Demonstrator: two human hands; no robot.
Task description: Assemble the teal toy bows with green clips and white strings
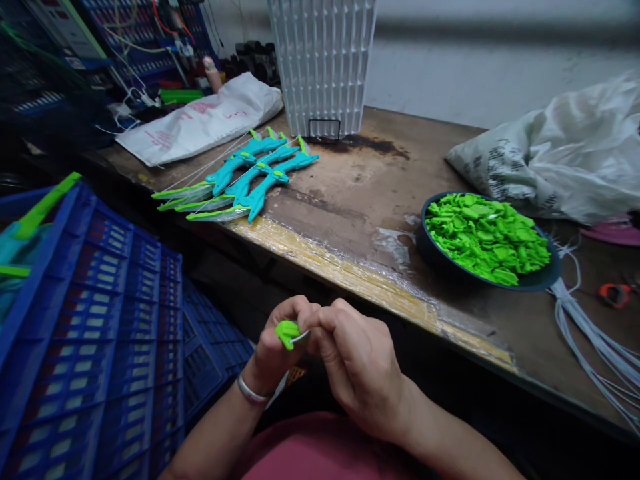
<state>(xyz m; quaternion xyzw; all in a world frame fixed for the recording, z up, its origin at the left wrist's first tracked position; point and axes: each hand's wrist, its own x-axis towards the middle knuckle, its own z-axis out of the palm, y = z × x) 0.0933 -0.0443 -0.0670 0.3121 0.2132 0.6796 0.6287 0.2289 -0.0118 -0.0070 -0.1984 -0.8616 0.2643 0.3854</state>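
Note:
Close to my body, in front of the table edge, my left hand (279,340) is closed on a small bright green plastic piece (287,333). A thin white string (300,337) runs from that piece to the pinched fingers of my right hand (357,360). Both hands touch or nearly touch at the fingertips. On the table beyond lie several turquoise and green toy bows (260,175) with white strings, side by side. A dark round basin (553,273) to the right is heaped with green plastic pieces (487,233) of similar colour.
Blue plastic crates (95,320) stand at the left, one with toy bow parts inside. A bundle of white strings (585,327) and an orange-handled tool (615,295) lie right. Plastic sacks (550,147) and a grey ribbed panel (323,67) sit on the wooden table (360,220).

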